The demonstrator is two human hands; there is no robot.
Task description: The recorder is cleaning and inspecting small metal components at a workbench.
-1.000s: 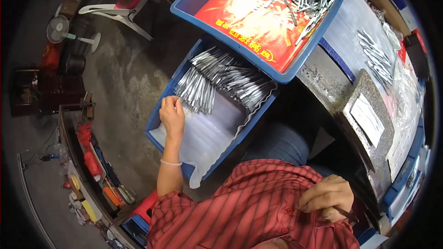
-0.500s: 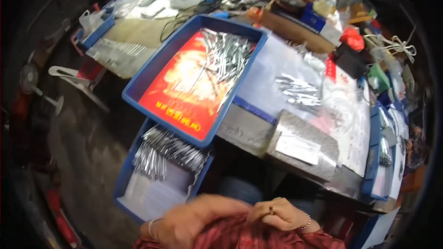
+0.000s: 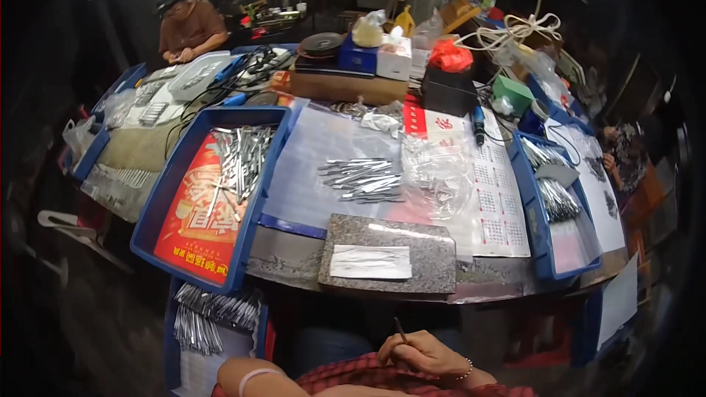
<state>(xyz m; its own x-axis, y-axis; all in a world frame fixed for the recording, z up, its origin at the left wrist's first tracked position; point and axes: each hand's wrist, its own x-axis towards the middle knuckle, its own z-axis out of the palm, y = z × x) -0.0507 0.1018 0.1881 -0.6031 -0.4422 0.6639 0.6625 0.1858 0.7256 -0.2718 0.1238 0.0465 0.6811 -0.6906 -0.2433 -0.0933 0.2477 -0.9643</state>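
Observation:
My right hand [image 3: 423, 353] is in front of my body at the lower edge, its fingers closed round a thin dark stick-like tool [image 3: 399, 329] that points upward. My left forearm, with a white band [image 3: 260, 375] at the wrist, bends in low on the left. Of my left hand [image 3: 298, 387] only the part near the wrist shows; its fingers are out of sight. Ahead of my hands, a speckled stone block [image 3: 434, 265] lies at the table's front edge with a white paper pad [image 3: 370, 262] on it. Beyond it is a loose pile of slim silver metal pieces [image 3: 362, 179].
A blue tray [image 3: 145, 231] holding metal pieces overhangs the table's front left; a lower blue bin [image 3: 173, 364] holds more. Another blue tray [image 3: 540, 261] stands right. Boxes [image 3: 349, 87] and coiled white cable [image 3: 515, 31] are at the back. A person [image 3: 193, 27] sits far left.
The view has swung up and to the right, so the tabletop sits more central. My left hand has gone down, mostly out of the picture; my right hand remains before my body.

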